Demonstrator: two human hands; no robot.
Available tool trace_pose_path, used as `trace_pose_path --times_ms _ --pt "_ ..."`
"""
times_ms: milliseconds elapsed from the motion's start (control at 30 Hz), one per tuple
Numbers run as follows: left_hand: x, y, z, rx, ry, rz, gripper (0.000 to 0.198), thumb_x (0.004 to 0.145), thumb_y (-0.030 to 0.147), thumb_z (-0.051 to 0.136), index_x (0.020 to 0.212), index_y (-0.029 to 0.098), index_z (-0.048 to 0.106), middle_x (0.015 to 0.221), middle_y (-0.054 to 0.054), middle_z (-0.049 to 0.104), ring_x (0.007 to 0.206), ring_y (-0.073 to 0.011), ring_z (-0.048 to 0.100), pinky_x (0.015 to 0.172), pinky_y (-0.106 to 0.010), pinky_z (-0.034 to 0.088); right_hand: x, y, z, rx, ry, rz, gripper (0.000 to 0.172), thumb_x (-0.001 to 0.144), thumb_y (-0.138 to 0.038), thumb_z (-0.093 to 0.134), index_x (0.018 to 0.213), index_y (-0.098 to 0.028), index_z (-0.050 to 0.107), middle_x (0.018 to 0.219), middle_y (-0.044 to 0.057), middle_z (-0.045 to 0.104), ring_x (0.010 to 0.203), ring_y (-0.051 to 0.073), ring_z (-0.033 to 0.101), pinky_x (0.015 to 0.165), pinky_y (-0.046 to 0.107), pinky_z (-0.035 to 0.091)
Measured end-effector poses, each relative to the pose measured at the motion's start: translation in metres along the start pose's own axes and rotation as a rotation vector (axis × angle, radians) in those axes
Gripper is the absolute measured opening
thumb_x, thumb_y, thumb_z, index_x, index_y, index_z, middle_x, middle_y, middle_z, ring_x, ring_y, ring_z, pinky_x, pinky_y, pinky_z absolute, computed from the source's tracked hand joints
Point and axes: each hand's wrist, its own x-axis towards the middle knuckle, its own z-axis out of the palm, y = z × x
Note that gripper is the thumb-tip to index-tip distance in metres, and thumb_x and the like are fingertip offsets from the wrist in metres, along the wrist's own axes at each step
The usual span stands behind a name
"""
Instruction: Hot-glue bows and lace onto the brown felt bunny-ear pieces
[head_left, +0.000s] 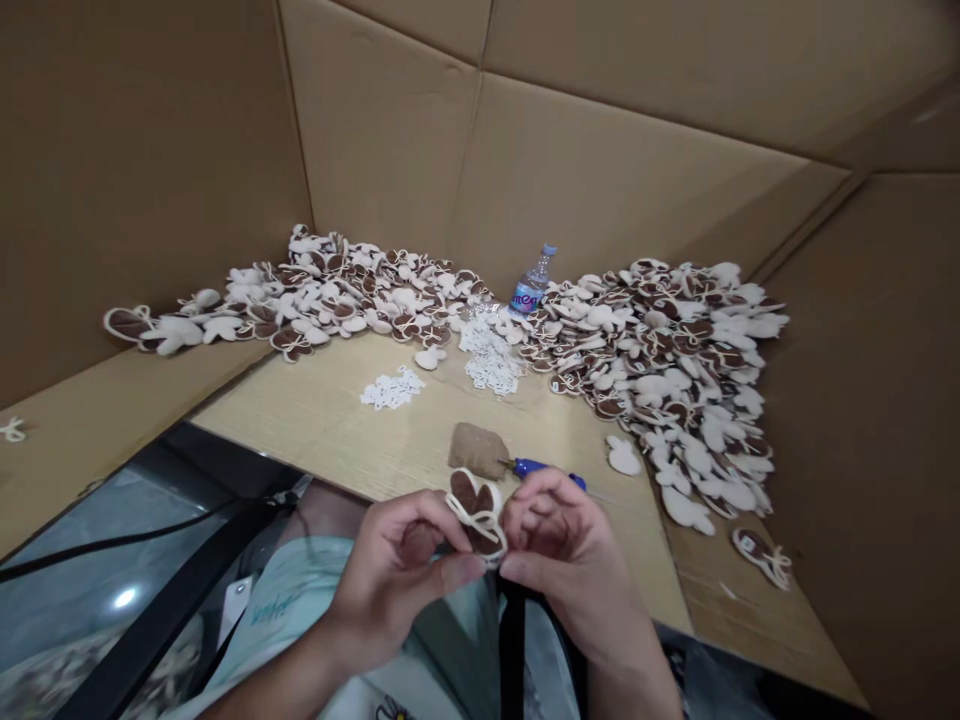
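Note:
A small rabbit-shaped plush patch (478, 512), brown with a cream edge and a cream bow, is held up in front of my body, its ears pointing up. My left hand (420, 560) pinches its lower left side between thumb and fingers. At the lower right edge, the thumb and curled fingers of my right hand (555, 535) close on the same patch. Just beyond my hands lies a blue-handled tool (534, 468) with a thin metal tip. That tip meets a brown flat piece (478, 450) on the table.
Large heaps of similar patches stand at the left (330, 290) and right (675, 370). Between them are a water bottle (531, 285) and piles of small white pieces (491, 358), (392, 388). Cardboard walls (600, 170) enclose the table (315, 420). One loose patch (761, 556) lies far right.

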Motion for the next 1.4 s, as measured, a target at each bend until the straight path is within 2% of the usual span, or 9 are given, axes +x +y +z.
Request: trace_pose_path --times_ms 100,167,267,367,467,700,933,1100,1400 --pt "0.001 -0.001 -0.002 -0.020 -0.015 -0.068 0.010 0.076 0.015 0.078 0.079 0.019 0.070 0.083 -0.001 0.075 0.081 -0.0125 0.068 0.075 -0.021 0.051 -0.001 -0.003 -0.005 -0.029 -0.058 -0.015 0.036 0.072 -0.018 0.084 0.102 -0.025 0.064 0.083 -0.002 0.069 0.072 0.008 0.064 0.064 0.017 0.050" --pt "0.002 -0.002 -0.002 -0.028 -0.017 -0.103 0.017 0.070 0.014 0.082 0.078 0.019 0.069 0.083 0.000 0.074 0.079 -0.0114 0.067 0.074 -0.020 0.050 -0.004 -0.005 -0.005 -0.112 -0.066 -0.055 0.030 0.083 -0.025 0.075 0.111 -0.028 0.064 0.090 0.000 0.070 0.081 0.011 0.065 0.071 0.020 0.052" --pt "0.004 -0.002 -0.003 -0.030 -0.012 -0.153 0.029 0.060 0.007 0.087 0.071 0.018 0.063 0.076 0.003 0.070 0.073 -0.0088 0.064 0.068 -0.016 0.048 -0.007 -0.007 -0.004 -0.297 -0.102 -0.118 0.031 0.093 -0.028 0.063 0.123 -0.034 0.061 0.098 0.000 0.069 0.088 0.012 0.065 0.078 0.023 0.051" --pt "0.004 -0.003 -0.005 -0.006 -0.007 -0.200 0.031 0.063 0.007 0.085 0.069 0.017 0.056 0.075 0.004 0.068 0.072 -0.0085 0.062 0.067 -0.017 0.047 -0.010 -0.008 -0.004 -0.532 -0.147 -0.167 0.031 0.095 -0.027 0.060 0.124 -0.037 0.062 0.103 0.000 0.069 0.091 0.012 0.063 0.081 0.023 0.050" --pt "0.003 -0.005 -0.007 0.032 -0.010 -0.217 0.029 0.068 0.008 0.082 0.070 0.017 0.055 0.075 0.004 0.066 0.072 -0.0087 0.060 0.066 -0.017 0.047 -0.013 -0.010 -0.005 -0.638 -0.164 -0.186 0.029 0.094 -0.028 0.061 0.121 -0.038 0.062 0.098 -0.002 0.069 0.085 0.011 0.061 0.076 0.022 0.049" --pt "0.004 -0.002 -0.006 0.134 0.017 -0.197 0.028 0.060 0.007 0.086 0.069 0.018 0.062 0.071 0.004 0.063 0.069 -0.0099 0.057 0.063 -0.018 0.045 -0.010 -0.012 -0.008 -0.676 -0.118 -0.211 0.021 0.095 -0.029 0.058 0.115 -0.035 0.064 0.098 -0.002 0.068 0.084 0.011 0.062 0.075 0.021 0.048" --pt "0.005 0.005 -0.004 0.227 0.033 -0.242 0.015 0.070 0.019 0.082 0.070 0.017 0.067 0.070 0.002 0.066 0.069 -0.0102 0.059 0.067 -0.020 0.045 -0.011 -0.013 -0.009 -0.655 -0.106 -0.179 0.021 0.097 -0.031 0.055 0.115 -0.033 0.064 0.101 -0.002 0.069 0.087 0.011 0.063 0.076 0.020 0.049" --pt "0.005 0.007 -0.005 0.308 0.016 -0.250 0.008 0.076 0.024 0.077 0.079 0.019 0.071 0.075 0.002 0.069 0.072 -0.0114 0.060 0.070 -0.022 0.046 -0.007 -0.012 -0.011 -0.767 -0.068 -0.211 0.022 0.099 -0.027 0.051 0.113 -0.032 0.068 0.098 -0.001 0.071 0.084 0.011 0.063 0.077 0.021 0.049" --pt "0.004 0.020 -0.003 0.434 -0.043 -0.251 0.013 0.087 0.032 0.066 0.092 0.022 0.072 0.089 -0.003 0.074 0.086 -0.0169 0.065 0.078 -0.027 0.047 -0.003 -0.013 -0.011 -0.677 -0.058 -0.105 0.019 0.096 -0.034 0.055 0.100 -0.024 0.071 0.087 0.001 0.070 0.077 0.012 0.064 0.071 0.022 0.050"
